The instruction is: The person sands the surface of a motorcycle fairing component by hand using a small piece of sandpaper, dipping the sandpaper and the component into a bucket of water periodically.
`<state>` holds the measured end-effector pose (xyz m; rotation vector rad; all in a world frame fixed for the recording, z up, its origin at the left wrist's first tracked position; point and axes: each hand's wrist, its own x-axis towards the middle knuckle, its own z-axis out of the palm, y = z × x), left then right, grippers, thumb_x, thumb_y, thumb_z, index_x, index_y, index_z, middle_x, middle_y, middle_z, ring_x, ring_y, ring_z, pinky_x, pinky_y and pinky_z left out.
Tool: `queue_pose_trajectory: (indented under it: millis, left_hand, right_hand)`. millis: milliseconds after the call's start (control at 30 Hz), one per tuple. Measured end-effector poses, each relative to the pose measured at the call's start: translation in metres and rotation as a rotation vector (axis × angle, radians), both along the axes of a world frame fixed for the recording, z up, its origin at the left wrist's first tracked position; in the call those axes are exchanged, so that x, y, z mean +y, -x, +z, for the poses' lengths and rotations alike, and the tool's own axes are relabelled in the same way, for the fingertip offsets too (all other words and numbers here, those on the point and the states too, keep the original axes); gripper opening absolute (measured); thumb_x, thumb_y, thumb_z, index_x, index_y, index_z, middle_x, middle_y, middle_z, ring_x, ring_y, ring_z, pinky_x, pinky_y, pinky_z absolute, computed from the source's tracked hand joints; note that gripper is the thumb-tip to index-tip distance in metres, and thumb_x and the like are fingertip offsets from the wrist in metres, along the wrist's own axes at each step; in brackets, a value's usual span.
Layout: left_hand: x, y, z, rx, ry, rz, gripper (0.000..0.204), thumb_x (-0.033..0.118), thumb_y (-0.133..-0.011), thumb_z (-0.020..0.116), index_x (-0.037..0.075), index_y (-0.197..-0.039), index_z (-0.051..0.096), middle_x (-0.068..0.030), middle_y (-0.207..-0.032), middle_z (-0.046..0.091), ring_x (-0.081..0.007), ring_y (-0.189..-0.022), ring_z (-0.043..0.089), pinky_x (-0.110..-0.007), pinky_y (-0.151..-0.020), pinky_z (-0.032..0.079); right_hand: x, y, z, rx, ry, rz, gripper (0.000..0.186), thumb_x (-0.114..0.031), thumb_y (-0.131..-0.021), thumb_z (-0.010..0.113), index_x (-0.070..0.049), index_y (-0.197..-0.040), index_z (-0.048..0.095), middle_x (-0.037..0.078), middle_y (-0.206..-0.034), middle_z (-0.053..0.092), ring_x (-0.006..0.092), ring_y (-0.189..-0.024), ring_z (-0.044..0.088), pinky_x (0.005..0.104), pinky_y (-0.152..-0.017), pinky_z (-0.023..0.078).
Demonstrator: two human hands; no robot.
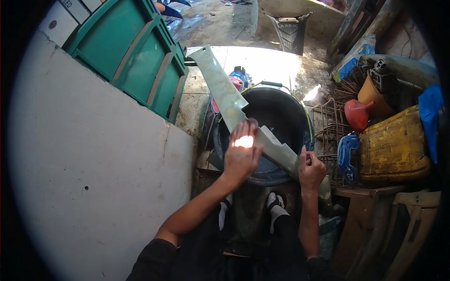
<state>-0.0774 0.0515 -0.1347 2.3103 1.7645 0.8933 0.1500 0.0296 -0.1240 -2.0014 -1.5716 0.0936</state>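
Note:
A long, pale grey-green panel point(221, 96) with notched edges lies slantwise across a large black bucket point(276, 105), its far end up to the left. My left hand point(241, 152) is laid on the panel's middle, fingers stretched over the surface, with a bright sun patch on its back. Whether anything thin is under those fingertips is hidden. Farther down the panel, at the lower right, my right hand point(311, 171) has its fingers curled at the edge and holds it. The panel's near end passes beneath my right wrist.
A white wall point(108, 154) and a green slatted panel point(136, 51) stand left. On the right are a wire rack point(333, 122), a red funnel point(360, 114), a yellow jerrycan point(396, 147) and wooden furniture point(370, 220). My feet are just before the bucket.

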Motion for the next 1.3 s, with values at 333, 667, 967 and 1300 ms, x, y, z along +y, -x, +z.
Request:
queue_pose_trajectory:
  millis: [333,667,967,1300]
  left_hand:
    - [-0.012,-0.009,0.006,-0.017,0.079,0.024,0.064,0.033,-0.097,0.06,-0.013,-0.139,0.045,-0.0343,-0.148,0.041,-0.0454,-0.139,0.04,-0.05,-0.117,0.031]
    - [0.074,0.012,-0.019,0.01,0.031,0.219,0.072,0.045,-0.101,0.051,-0.013,-0.142,0.042,-0.0332,-0.152,0.038,-0.0435,-0.145,0.033,-0.05,-0.118,0.029]
    - [0.029,-0.009,-0.012,-0.051,0.191,0.058,0.079,0.051,-0.101,0.049,-0.012,-0.147,0.037,-0.0392,-0.151,0.033,-0.0511,-0.144,0.03,-0.053,-0.119,0.026]
    - [0.085,0.003,-0.014,-0.001,0.234,0.273,0.082,0.055,-0.101,0.046,-0.013,-0.146,0.038,-0.0345,-0.153,0.036,-0.0443,-0.147,0.03,-0.047,-0.121,0.024]
  right_hand:
    - [0.014,0.013,0.01,-0.023,-0.234,0.283,0.024,-0.022,-0.094,0.066,-0.007,-0.112,0.071,0.013,-0.101,0.071,0.0289,-0.095,0.068,0.0393,-0.084,0.051]
    - [0.027,0.065,-0.004,-0.104,0.039,0.513,0.03,-0.035,-0.1,0.054,-0.008,-0.109,0.063,0.009,-0.109,0.067,0.0301,-0.097,0.062,0.044,-0.079,0.047]
    - [0.028,0.061,-0.002,-0.114,0.047,0.502,0.029,-0.034,-0.1,0.054,-0.007,-0.106,0.064,0.009,-0.107,0.068,0.0313,-0.097,0.062,0.0443,-0.078,0.048]
    - [0.027,0.062,-0.003,-0.11,0.042,0.499,0.029,-0.033,-0.1,0.054,-0.007,-0.107,0.063,0.009,-0.11,0.068,0.0314,-0.098,0.063,0.0445,-0.08,0.048]
